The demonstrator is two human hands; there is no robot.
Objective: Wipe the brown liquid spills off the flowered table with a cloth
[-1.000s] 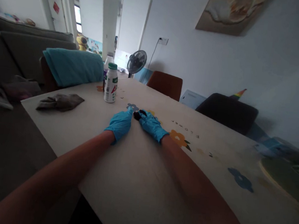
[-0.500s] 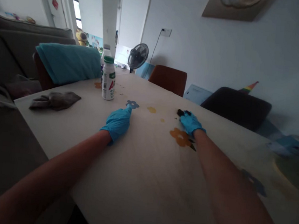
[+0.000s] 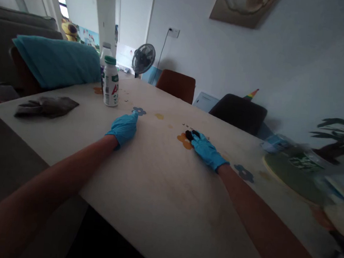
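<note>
My left hand point(image 3: 123, 128), in a blue glove, rests on the table by a printed blue flower point(image 3: 139, 111). One fingertip stretches forward over the flower's edge; the other fingers are mostly hidden, and I see nothing held. Farther right, my right hand point(image 3: 205, 148), also gloved in blue, has its fingers closed on a black scrubbing pad point(image 3: 191, 135), whose exact kind is hard to make out. The pad lies on the flower-printed tablecloth point(image 3: 155, 176), at the upper edge of an orange flower point(image 3: 184, 140). Small dark printed marks show just behind that hand.
A white bottle with a green cap point(image 3: 111, 84) stands beyond my left hand, another bottle point(image 3: 105, 50) behind it. A crumpled grey cloth point(image 3: 48, 106) lies at left. A green round mat point(image 3: 291, 181) is at right. Chairs point(image 3: 176, 85) line the far side.
My right hand has drawn the black pad left and nearer, from beyond the orange flower onto its edge. My left hand stays by the blue flower. The view has turned right.
</note>
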